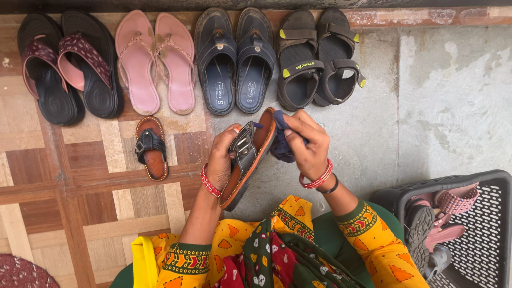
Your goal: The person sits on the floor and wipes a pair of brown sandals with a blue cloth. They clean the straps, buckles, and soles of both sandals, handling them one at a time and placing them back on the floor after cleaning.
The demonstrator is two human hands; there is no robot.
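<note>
At frame centre, left hand (223, 160) wrapped round a small brown sandal (250, 154), fingers curled over its black strap, thumb tucked at the buckle side; sandal tilted on edge, toe toward upper right, heel toward lower left, held above the grey floor (426, 106). Just right of it, right hand (309, 143) with fingertips pinched together on a dark blue cloth (281, 144), cloth bunched and pressed against the sandal's upper end. Red bangles on both wrists, plus a black band on the right.

Left of centre, flat on the patterned wood-look floor (69, 186), the matching small sandal (151, 148), sole down, well apart from the hands.

Along the top edge, in a row from left to right: black-and-maroon slippers (69, 69), pink slippers (157, 61), navy sandals (234, 61), black strap sandals (320, 58) with yellow tabs. Pairs side by side, toes toward the top wall, each pair close beside the next.

At lower right, a dark plastic basket (480, 213) with pink and grey footwear inside, partly cut by the frame edge. At bottom centre, yellow printed sleeves and a dark green and red patterned scarf. At the bottom left corner, a slice of a maroon round mat (21, 272).
</note>
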